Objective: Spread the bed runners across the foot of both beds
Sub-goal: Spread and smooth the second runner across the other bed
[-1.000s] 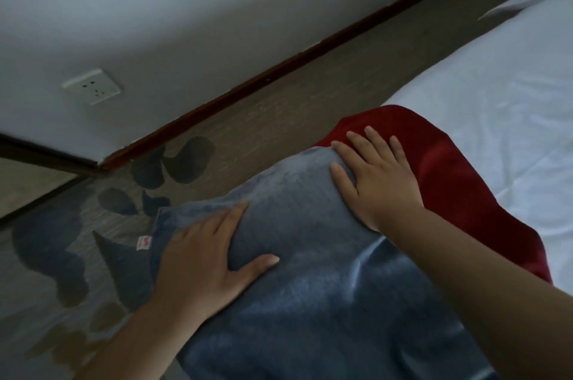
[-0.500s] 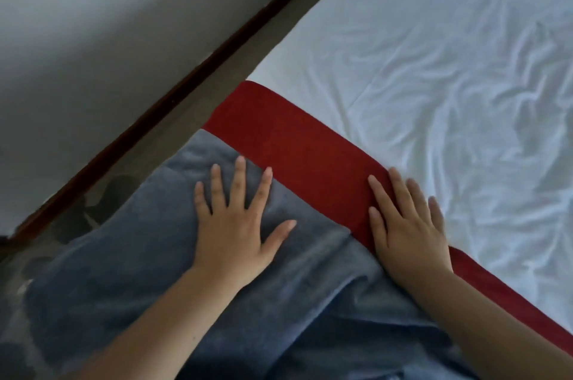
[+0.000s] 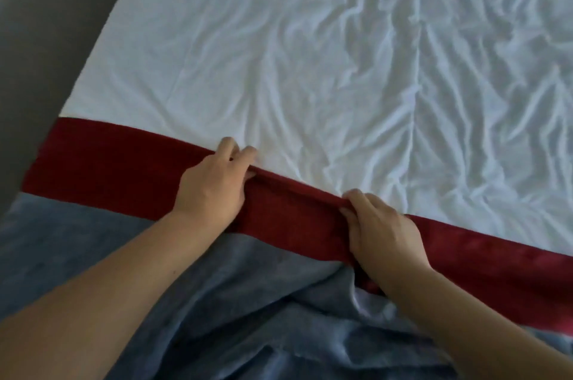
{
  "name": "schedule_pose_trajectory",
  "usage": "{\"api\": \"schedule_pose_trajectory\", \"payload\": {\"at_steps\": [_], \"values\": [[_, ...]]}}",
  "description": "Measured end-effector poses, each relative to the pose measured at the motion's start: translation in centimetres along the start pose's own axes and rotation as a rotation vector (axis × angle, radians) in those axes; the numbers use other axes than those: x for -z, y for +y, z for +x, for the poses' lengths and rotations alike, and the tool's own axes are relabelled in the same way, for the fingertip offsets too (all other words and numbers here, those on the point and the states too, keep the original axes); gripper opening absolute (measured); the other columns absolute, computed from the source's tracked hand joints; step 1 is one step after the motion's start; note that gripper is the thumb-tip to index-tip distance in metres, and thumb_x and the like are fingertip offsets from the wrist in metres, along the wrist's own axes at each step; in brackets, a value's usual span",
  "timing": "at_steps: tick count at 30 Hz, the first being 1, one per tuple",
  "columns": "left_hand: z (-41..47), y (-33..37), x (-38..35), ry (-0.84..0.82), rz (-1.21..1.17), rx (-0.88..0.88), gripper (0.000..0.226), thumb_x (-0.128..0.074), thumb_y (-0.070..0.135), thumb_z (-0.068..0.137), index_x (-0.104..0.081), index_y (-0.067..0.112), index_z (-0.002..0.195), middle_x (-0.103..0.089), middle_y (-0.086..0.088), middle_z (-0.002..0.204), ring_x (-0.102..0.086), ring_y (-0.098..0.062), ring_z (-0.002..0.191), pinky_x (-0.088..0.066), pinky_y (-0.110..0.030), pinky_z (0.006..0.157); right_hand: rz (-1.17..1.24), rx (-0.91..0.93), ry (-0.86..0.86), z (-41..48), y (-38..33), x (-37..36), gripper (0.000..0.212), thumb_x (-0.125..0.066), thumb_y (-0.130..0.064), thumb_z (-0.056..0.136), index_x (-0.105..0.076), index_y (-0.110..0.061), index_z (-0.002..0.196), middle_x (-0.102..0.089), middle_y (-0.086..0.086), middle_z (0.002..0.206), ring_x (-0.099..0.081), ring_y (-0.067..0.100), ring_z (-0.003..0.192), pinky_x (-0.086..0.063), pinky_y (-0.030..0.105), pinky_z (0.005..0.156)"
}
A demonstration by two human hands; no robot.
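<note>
A bed runner (image 3: 102, 162) with a red band along its far side and grey-blue cloth nearer me lies across the foot of a bed with a wrinkled white sheet (image 3: 341, 54). My left hand (image 3: 214, 184) pinches the red band's far edge, fingers curled over it where it meets the sheet. My right hand (image 3: 381, 231) grips the same edge a little to the right, and the red cloth is bunched into a small ridge between the two hands. The grey-blue part (image 3: 248, 317) is rumpled in folds below my forearms.
A strip of dark floor (image 3: 40, 38) runs along the bed's left side. The white sheet stretches far up and to the right.
The view has swung from the bed's left corner toward the middle. Both hands went from lying flat on the runner to pinching the red band's far edge.
</note>
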State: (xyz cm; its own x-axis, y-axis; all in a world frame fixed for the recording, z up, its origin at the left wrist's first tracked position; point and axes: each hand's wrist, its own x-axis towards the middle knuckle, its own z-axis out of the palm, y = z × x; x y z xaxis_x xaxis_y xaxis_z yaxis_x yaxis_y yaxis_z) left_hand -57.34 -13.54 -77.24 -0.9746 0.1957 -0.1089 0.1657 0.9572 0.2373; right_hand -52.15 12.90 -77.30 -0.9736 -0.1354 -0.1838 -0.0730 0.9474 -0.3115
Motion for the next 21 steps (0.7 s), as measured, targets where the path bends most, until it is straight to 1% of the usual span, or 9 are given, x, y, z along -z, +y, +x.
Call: {"api": "schedule_pose_trajectory", "payload": {"at_steps": [2, 4, 7, 9, 11, 14, 16, 18, 21], "values": [[2.1, -0.3, 0.6, -0.005, -0.012, -0.007, 0.018, -0.059, 0.006, 0.098, -0.063, 0.009, 0.116, -0.050, -0.004, 0.100, -0.059, -0.024, 0.073, -0.050, -0.039, 0.058, -0.047, 0.004, 0.037, 3.3, 0.5, 0.8, 0.011, -0.038, -0.032, 0.106, -0.047, -0.027, 0.106, -0.057, -0.003, 0.089, -0.057, 0.024, 0.062, -0.043, 0.035, 0.055], [4.9, -0.4, 1.4, 0.052, -0.035, -0.007, 0.019, -0.056, -0.004, 0.096, -0.063, 0.006, 0.111, -0.044, -0.003, 0.096, -0.056, -0.019, 0.078, -0.049, -0.039, 0.065, -0.070, 0.016, 0.097, 7.4, 0.6, 2.0, 0.006, -0.043, -0.022, 0.104, -0.048, -0.024, 0.108, -0.055, 0.002, 0.091, -0.057, 0.030, 0.065, -0.040, 0.036, 0.058], [9.9, -0.3, 2.7, 0.229, -0.084, 0.041, 0.024, -0.052, -0.009, 0.094, -0.063, 0.005, 0.111, -0.040, -0.004, 0.099, -0.042, -0.012, 0.084, -0.038, -0.034, 0.071, 0.008, -0.016, 0.242, 13.2, 0.5, 4.3, 0.019, -0.050, -0.010, 0.097, -0.052, -0.021, 0.112, -0.052, 0.006, 0.094, -0.055, 0.035, 0.071, -0.037, 0.037, 0.062], [12.3, 0.1, 2.7, 0.288, -0.096, 0.054, 0.026, -0.051, -0.006, 0.094, -0.061, 0.006, 0.116, -0.043, -0.011, 0.106, -0.044, -0.019, 0.085, -0.041, -0.039, 0.071, 0.078, -0.025, 0.323, 15.6, 0.7, 5.3, 0.035, -0.051, -0.001, 0.089, -0.056, -0.022, 0.117, -0.048, 0.006, 0.098, -0.055, 0.035, 0.078, -0.037, 0.037, 0.070], [12.9, 0.7, 1.4, 0.270, -0.117, 0.067, 0.035, -0.054, 0.005, 0.098, -0.056, 0.011, 0.132, -0.045, -0.021, 0.124, -0.051, -0.033, 0.097, -0.049, -0.047, 0.085, 0.007, -0.008, 0.342, 15.7, 1.3, 5.0, 0.059, -0.052, 0.003, 0.080, -0.054, -0.029, 0.130, -0.047, 0.008, 0.114, -0.052, 0.034, 0.101, -0.032, 0.038, 0.088], [9.8, 2.2, -1.7, 0.140, -0.042, 0.090, 0.059, -0.049, 0.034, 0.105, -0.029, 0.026, 0.160, -0.019, -0.028, 0.162, -0.030, -0.047, 0.144, -0.029, -0.051, 0.119, -0.100, 0.046, 0.201, 12.1, 2.8, 2.2, 0.067, -0.052, -0.010, 0.094, -0.034, -0.034, 0.154, -0.022, 0.010, 0.161, -0.016, 0.034, 0.150, -0.008, 0.045, 0.122], [6.1, 3.4, -3.4, 0.049, 0.061, 0.015, 0.059, -0.036, 0.049, 0.106, -0.022, 0.035, 0.162, -0.004, -0.017, 0.171, -0.011, -0.047, 0.154, -0.014, -0.056, 0.126, -0.074, 0.081, 0.062, 8.3, 4.1, -0.1, 0.062, -0.042, -0.024, 0.104, -0.020, -0.034, 0.160, 0.001, 0.000, 0.170, 0.009, 0.021, 0.156, 0.009, 0.039, 0.125], [2.0, 4.2, -4.3, -0.020, 0.098, -0.046, 0.061, -0.025, 0.059, 0.104, -0.025, 0.036, 0.161, -0.010, -0.007, 0.172, -0.009, -0.043, 0.156, -0.012, -0.058, 0.126, -0.084, 0.059, 0.006, 4.6, 5.5, -1.6, 0.058, -0.032, -0.038, 0.107, -0.013, -0.034, 0.161, 0.008, -0.005, 0.170, 0.016, 0.012, 0.155, 0.012, 0.035, 0.124], [-3.7, 5.4, -4.7, -0.115, 0.085, -0.088, 0.065, -0.015, 0.063, 0.104, -0.032, 0.032, 0.159, -0.023, -0.005, 0.169, -0.016, -0.040, 0.156, -0.017, -0.061, 0.123, -0.095, 0.028, -0.006, -0.2, 7.5, -2.2, 0.057, -0.023, -0.045, 0.107, -0.016, -0.032, 0.161, -0.003, -0.004, 0.171, 0.007, 0.015, 0.156, 0.007, 0.038, 0.126]]}}
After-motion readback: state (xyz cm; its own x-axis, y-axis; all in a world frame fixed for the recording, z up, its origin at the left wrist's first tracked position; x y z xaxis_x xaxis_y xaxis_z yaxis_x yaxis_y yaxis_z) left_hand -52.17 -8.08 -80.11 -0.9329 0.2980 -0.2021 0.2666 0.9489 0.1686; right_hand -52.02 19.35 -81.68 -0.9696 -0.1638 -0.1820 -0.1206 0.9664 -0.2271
